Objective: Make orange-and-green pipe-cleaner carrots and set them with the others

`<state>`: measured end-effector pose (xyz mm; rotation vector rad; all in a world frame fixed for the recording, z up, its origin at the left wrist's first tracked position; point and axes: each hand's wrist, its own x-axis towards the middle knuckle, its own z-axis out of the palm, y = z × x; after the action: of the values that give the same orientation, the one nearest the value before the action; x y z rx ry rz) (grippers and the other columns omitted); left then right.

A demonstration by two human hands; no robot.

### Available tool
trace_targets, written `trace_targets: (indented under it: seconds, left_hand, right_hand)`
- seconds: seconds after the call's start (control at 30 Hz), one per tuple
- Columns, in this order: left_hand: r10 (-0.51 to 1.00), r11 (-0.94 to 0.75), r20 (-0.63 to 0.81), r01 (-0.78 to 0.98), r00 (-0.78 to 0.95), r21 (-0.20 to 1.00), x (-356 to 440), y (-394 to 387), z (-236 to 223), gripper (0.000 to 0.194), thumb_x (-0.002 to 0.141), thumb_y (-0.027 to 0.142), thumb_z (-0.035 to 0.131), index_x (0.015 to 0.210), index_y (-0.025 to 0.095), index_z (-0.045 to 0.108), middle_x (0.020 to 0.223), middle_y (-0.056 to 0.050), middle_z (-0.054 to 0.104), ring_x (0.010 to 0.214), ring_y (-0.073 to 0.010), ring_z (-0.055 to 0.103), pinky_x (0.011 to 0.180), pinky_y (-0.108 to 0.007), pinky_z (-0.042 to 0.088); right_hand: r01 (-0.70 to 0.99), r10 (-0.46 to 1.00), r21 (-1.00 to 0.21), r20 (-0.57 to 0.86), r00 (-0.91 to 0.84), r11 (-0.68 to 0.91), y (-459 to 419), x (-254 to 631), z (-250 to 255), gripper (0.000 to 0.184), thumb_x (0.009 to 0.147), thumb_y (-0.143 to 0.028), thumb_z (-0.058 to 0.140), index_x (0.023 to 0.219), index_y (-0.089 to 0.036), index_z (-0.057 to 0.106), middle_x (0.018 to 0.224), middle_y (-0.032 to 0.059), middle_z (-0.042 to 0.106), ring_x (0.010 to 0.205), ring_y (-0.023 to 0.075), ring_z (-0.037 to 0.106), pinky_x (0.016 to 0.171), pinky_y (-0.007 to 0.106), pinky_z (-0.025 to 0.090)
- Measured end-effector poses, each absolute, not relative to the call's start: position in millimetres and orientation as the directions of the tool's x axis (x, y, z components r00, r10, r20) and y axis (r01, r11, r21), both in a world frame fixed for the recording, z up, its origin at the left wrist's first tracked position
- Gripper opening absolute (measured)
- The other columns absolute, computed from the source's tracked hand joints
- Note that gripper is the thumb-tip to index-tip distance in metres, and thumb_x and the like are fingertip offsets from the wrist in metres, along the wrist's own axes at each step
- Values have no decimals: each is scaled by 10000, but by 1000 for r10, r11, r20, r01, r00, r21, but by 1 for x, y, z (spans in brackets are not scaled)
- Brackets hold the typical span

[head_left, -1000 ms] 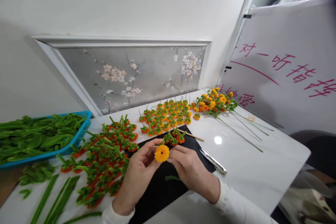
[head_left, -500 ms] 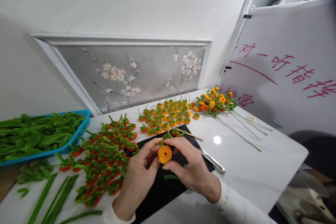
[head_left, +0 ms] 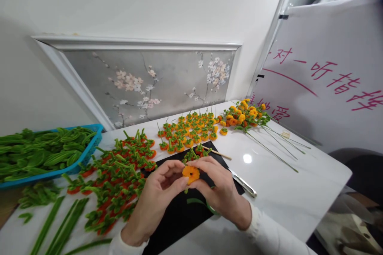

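Between my two hands is a small fuzzy orange flower [head_left: 190, 174], its dark centre turned toward me. My left hand [head_left: 163, 191] pinches its left edge with thumb and fingers. From the other side, my right hand [head_left: 217, 185] grips its right edge between thumb and forefinger. A green bit shows just below the flower. Under my hands lies a black mat [head_left: 176, 223], with a curved green strip [head_left: 196, 201] on it near my right hand. Just beyond my fingertips are several green-topped flower heads [head_left: 194, 153].
Red-orange flower heads [head_left: 115, 195] spread to the left, yellow ones [head_left: 193, 127] behind. A blue basket [head_left: 97, 139] holds green pieces. Stemmed flowers [head_left: 245, 113] lie at the back right. A cutter knife [head_left: 245, 185] and a thin stick [head_left: 220, 153] rest by the mat. Green strips [head_left: 64, 227] lie front left.
The flower has shifted slightly right and up and tilted between my fingers. My left thumb has moved in against its lower edge. Other things stay where they were.
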<state>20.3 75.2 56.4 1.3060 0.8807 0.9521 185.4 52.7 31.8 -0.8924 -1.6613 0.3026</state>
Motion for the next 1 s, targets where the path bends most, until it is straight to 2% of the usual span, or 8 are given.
trace_targets:
  seconds: [0.13,0.3,0.47,0.67,0.73,0.83,0.9,1.0]
  left_hand:
    - [921,119,-66,-114,385,986,20,76,59,184,733,219,735,891,215,641,825,23,674,763,-117,617,681,-184,521]
    - [925,148,-91,-131,368,980,18,77,58,204,667,186,780,822,193,648,719,29,684,657,-98,605,620,-167,492]
    - [942,100,-46,-147,332,984,20,80,53,198,629,153,791,744,177,632,614,49,638,562,-79,555,551,-153,451]
    - [915,129,-36,-207,401,970,20,78,47,220,665,193,771,812,197,607,630,43,646,580,-89,564,578,-162,444]
    - [894,149,-38,-217,447,965,19,78,47,247,696,207,748,899,212,608,679,23,663,632,-111,591,624,-186,463]
    - [865,170,-35,-227,501,959,16,78,49,316,722,246,725,1012,235,597,864,-28,676,797,-172,625,720,-253,496]
    - [863,151,-23,-215,504,965,17,77,52,280,734,267,718,991,237,612,946,-39,652,873,-190,613,760,-265,495]
    - [870,119,-22,-168,493,979,22,72,54,202,759,274,705,943,228,636,937,-24,622,874,-164,583,760,-224,480]
  right_hand:
    - [274,780,-744,625,-37,609,50,187,36,246,835,-254,631,1078,-217,619,972,59,671,871,176,617,779,287,511]
    - [106,847,-840,526,-79,532,49,188,38,282,832,-345,631,1084,-217,642,961,49,667,803,159,612,735,264,502]
    - [-4,878,-881,473,-76,474,48,185,34,296,798,-363,670,1059,-223,674,923,39,666,768,153,600,710,259,491]
    - [-50,883,-886,463,-82,460,48,185,33,268,772,-342,701,1013,-226,690,861,25,666,724,141,591,687,255,496]
    - [-50,885,-889,458,-78,456,47,186,34,285,767,-349,705,1020,-224,674,902,34,671,755,152,608,704,267,509]
    - [14,862,-862,506,-14,506,47,187,33,322,758,-339,713,1046,-221,629,995,56,658,841,178,617,744,292,520]
    - [121,814,-813,579,57,570,47,188,31,346,747,-310,723,1060,-228,598,980,57,645,851,186,606,742,303,518]
    - [317,723,-709,684,95,629,48,187,27,366,758,-259,706,1097,-249,567,981,63,617,885,205,584,758,330,512]
